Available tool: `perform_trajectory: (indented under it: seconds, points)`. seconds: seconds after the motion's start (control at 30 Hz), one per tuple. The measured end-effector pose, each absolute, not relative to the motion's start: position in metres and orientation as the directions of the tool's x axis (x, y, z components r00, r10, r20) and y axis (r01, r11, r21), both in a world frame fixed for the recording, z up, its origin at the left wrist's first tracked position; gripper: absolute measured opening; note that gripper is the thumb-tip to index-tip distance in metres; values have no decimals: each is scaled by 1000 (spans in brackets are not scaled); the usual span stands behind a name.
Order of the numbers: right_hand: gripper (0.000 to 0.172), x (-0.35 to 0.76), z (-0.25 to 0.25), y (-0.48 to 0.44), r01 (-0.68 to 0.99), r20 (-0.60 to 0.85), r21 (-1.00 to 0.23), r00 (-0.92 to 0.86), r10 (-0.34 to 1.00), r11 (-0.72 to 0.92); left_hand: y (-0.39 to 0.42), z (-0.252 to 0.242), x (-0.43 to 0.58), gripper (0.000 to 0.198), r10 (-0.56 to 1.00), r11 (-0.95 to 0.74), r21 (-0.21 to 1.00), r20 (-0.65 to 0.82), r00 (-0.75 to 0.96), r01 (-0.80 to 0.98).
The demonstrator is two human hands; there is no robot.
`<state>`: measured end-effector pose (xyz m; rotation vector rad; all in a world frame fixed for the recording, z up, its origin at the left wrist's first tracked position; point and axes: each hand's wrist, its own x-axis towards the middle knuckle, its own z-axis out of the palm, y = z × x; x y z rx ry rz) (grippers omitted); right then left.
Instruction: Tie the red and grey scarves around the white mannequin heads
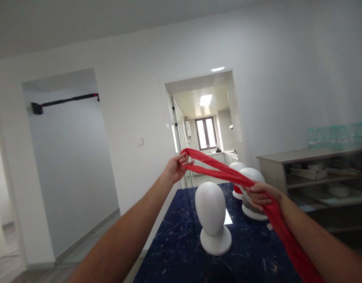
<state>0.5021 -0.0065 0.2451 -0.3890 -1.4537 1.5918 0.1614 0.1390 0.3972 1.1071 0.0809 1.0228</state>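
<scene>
A long red scarf (208, 171) stretches between my two hands, doubled into a loop on the left. My left hand (178, 166) pinches the looped end, raised above the table's far left edge. Around the gathered part of the scarf my right hand (261, 195) is closed, and the rest trails down to the lower right. Below the stretched cloth a bare white mannequin head (210, 210) stands upright, apart from both hands. Just behind my right hand is a second white mannequin head (253, 175), partly covered by grey cloth.
The heads stand on a dark blue marbled table (175, 236). A third white head (237, 166) with red at its neck is partly hidden. At right, a shelf unit (272, 159) carries several water bottles (334, 137). A doorway beyond shows a kitchen sink area.
</scene>
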Motion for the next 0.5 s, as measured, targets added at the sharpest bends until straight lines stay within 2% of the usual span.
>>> perform_trajectory:
  seconds: [0.1, 0.2, 0.3, 0.4, 0.5]
  points:
    - [5, 512, 236, 16, -604, 398, -779, -271, 876, 168, 165, 381, 167, 22, 786, 77, 725, 379, 489, -685]
    - [10, 513, 226, 45, -717, 331, -669, -53, 942, 195, 188, 359, 174, 16, 838, 104, 710, 315, 446, -697]
    - [18, 509, 218, 75, -709, 238, -685, -2, 971, 166, 207, 331, 181, 27, 877, 141, 689, 246, 412, -711]
    - [27, 505, 207, 104, -677, 85, -731, 29, 996, 82, 223, 299, 188, 42, 911, 183, 663, 163, 378, -726]
    - [32, 497, 182, 123, -636, -58, -772, 56, 997, -9, 236, 263, 190, 48, 942, 219, 632, 62, 330, -744]
